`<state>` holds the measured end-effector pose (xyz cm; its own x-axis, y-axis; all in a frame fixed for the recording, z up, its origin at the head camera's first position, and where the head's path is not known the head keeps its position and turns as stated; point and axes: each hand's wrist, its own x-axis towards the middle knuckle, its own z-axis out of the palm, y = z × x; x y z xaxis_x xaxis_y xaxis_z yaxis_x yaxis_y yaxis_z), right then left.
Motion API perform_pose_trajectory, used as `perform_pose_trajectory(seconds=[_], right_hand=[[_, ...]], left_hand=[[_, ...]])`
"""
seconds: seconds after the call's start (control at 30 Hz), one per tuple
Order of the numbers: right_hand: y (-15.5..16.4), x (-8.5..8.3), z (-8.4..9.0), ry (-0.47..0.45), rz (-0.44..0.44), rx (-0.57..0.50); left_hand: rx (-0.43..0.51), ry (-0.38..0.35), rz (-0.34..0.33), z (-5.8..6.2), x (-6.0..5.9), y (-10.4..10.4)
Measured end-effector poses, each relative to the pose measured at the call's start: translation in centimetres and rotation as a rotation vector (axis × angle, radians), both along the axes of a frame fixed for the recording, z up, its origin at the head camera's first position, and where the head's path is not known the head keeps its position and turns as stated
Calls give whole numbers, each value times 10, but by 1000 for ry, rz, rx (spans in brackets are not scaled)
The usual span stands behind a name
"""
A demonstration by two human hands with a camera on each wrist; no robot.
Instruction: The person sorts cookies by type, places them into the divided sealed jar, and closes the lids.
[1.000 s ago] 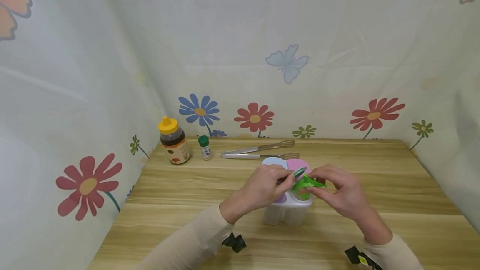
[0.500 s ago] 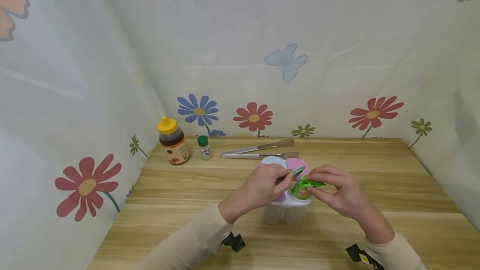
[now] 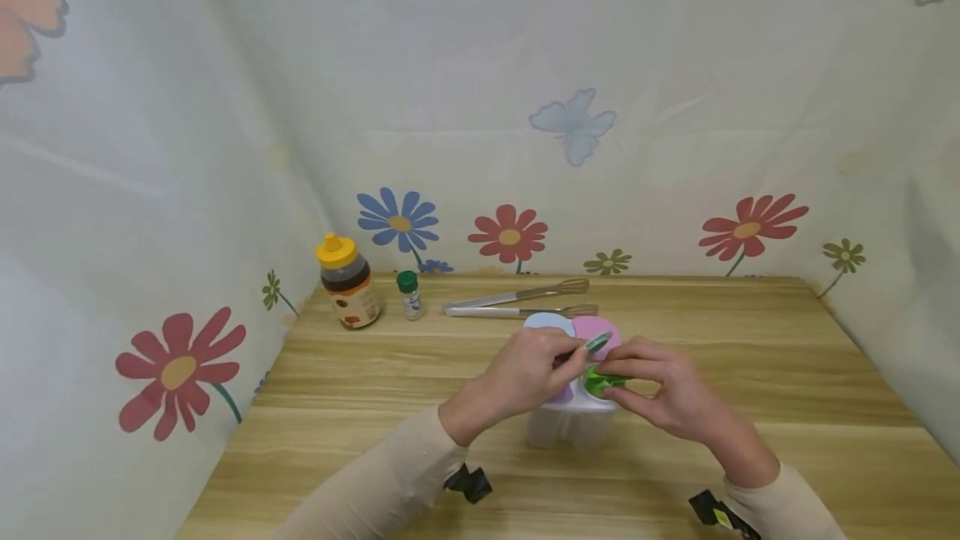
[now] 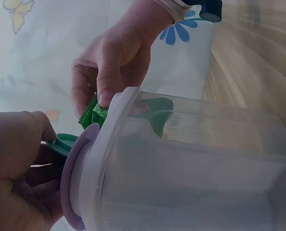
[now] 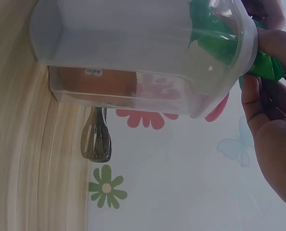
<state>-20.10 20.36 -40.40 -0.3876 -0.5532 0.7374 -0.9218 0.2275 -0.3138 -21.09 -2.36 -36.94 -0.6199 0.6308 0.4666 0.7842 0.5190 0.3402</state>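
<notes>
A clear plastic storage container (image 3: 570, 427) with a white top and coloured round lids stands on the table. My left hand (image 3: 525, 369) holds the raised green lid (image 3: 598, 342) between thumb and fingers, just above the purple lid (image 4: 74, 178). Thumb and fingers of my right hand (image 3: 671, 390) pinch the upper end of a crinkly green packet (image 3: 597, 382) at the uncovered opening. Through the clear wall in the right wrist view, the packet's lower part shows inside that compartment. Blue (image 3: 549, 322) and pink (image 3: 597, 332) lids lie on the far side of the container's top.
Behind the container lie metal tongs (image 3: 487, 304). A squeeze bottle (image 3: 349, 286) with a yellow cap and a small green-capped jar (image 3: 410, 297) stand at the back left. A brown packet (image 5: 94, 86) shows inside another compartment. A flowered curtain (image 3: 637, 215) borders the wooden table (image 3: 360, 382).
My right hand has moved left and slightly down over the opening, and less of the green packet shows above it. My left hand and the raised lid have hardly moved.
</notes>
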Motion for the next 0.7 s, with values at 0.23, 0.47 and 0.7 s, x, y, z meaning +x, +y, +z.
perform_pose_trajectory(seconds=[0.23,0.47,0.7], right_hand=[[4,4,0,-48,-46,27],[6,4,-2,-56,-64,114],[10,4,-7,-105,-97,190]], left_hand=[[-3,-16,4,-1,0,2],[-4,-7,10,-1,-1,2],[11,19,1,-1,-1,2]])
